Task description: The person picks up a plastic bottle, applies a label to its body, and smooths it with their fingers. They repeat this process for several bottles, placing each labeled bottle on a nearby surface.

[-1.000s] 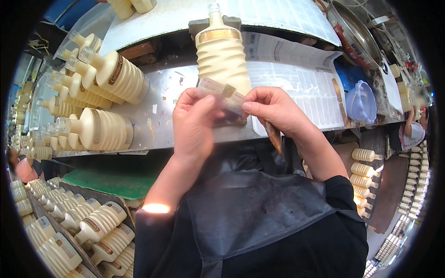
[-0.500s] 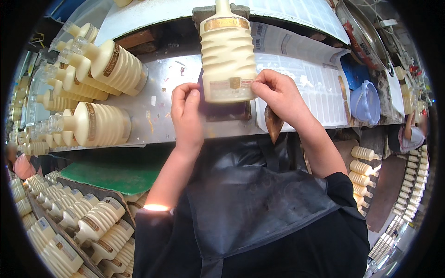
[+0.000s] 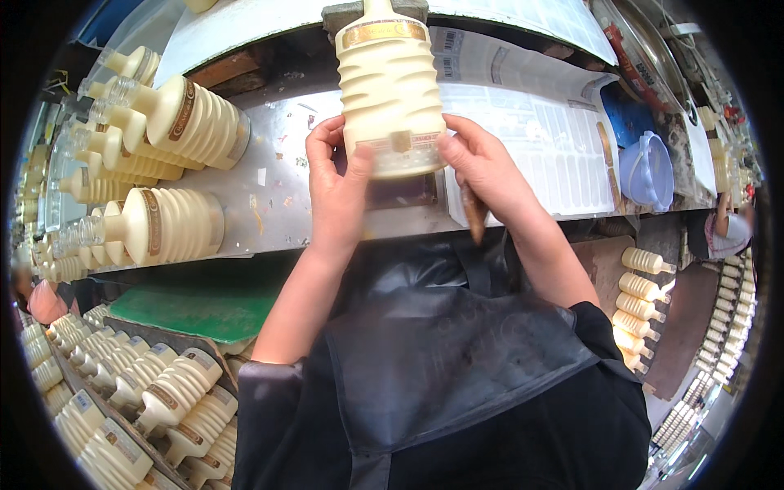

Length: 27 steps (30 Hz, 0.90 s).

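Observation:
A cream-coloured bottle (image 3: 394, 90) with wavy ridges lies in front of me, its neck at a grey block (image 3: 341, 16) at the top of the view. A gold label crosses its shoulder and a clear, pale label (image 3: 420, 149) runs near its base. My left hand (image 3: 336, 175) grips the lower left side, thumb in front, fingers partly hidden behind. On the other side my right hand (image 3: 482, 167) presses its thumb at the label's end. A brown pointed tool (image 3: 473, 214), wooden-looking, sticks down from under the right hand's curled fingers.
Sheets of clear labels (image 3: 535, 151) lie right of the bottle, near a light-blue bucket (image 3: 647, 173). Several similar bottles (image 3: 171, 222) stand on the metal bench (image 3: 273, 216) at left. More fill a crate at lower left, beside a green board (image 3: 196, 304). Another person is at far right.
My left hand has closed onto the bottle's side, where before it was apart from it. The right thumb has shifted along the label's end. The bottle appears slightly further left and up.

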### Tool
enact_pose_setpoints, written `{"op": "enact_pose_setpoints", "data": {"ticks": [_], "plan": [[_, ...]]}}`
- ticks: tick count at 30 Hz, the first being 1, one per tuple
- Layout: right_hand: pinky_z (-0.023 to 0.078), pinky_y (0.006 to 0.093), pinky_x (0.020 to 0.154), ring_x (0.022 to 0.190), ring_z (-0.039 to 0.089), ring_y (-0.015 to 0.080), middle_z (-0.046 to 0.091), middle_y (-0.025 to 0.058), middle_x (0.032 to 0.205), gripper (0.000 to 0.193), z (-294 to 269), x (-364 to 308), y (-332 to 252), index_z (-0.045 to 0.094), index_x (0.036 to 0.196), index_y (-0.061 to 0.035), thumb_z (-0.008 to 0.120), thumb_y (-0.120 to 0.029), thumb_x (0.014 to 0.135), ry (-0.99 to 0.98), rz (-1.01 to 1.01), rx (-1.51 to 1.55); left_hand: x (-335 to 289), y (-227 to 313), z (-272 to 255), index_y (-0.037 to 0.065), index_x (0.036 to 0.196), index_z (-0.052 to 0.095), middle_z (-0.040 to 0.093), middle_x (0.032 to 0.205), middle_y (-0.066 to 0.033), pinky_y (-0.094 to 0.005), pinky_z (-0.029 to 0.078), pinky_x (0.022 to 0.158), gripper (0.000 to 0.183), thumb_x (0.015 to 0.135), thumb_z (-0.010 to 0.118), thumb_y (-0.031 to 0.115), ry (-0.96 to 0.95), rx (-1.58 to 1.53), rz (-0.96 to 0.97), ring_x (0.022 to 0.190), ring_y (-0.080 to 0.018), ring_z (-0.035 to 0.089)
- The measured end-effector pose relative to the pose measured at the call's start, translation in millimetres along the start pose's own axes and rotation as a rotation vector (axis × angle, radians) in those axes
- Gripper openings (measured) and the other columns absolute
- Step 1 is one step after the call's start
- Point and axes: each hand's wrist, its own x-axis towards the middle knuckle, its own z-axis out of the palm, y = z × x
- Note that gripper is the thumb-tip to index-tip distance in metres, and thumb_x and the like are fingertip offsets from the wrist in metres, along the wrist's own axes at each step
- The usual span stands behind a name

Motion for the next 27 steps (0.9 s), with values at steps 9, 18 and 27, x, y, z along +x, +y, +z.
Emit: {"op": "enact_pose_setpoints", "data": {"ticks": [9,18,27], "plan": [[0.047,0.0197,0.080,0.088,0.057,0.0037,0.069,0.0012,0.103,0.053,11.4,7.8,13.1,0.057,0.141,0.0032,0.070,-0.029,0.101,-0.049,-0.094,0.072,-0.7,4.7,4.3,0.001,0.139,0.040,0.052,0.130,-0.0123,-0.0368,0.041,0.109,0.065,0.092,0.078,0.025,0.006,0.033,-0.025,0.121,-0.0193,0.050],[0.045,0.0195,0.073,0.078,0.051,0.0035,0.065,-0.0028,0.097,0.054,6.4,1.0,4.6,0.055,0.145,-0.0008,0.066,-0.033,0.103,-0.082,-0.064,0.223,-1.2,3.9,-0.4,0.002,0.142,0.040,0.053,0.129,-0.0110,-0.0348,0.041,0.107,0.061,0.097,0.074,0.024,-0.016,-0.075,-0.025,0.118,-0.0177,0.051],[0.053,0.0283,0.074,0.083,0.064,0.0115,0.070,0.0072,0.093,0.048,16.6,5.5,20.0,0.062,0.137,-0.0024,0.068,-0.030,0.099,0.002,-0.161,0.103,-4.0,3.3,3.0,0.002,0.142,0.042,0.053,0.129,-0.0104,-0.0346,0.041,0.108,0.064,0.093,0.078,0.022,-0.008,-0.063,-0.016,0.119,-0.0176,0.051]]}}
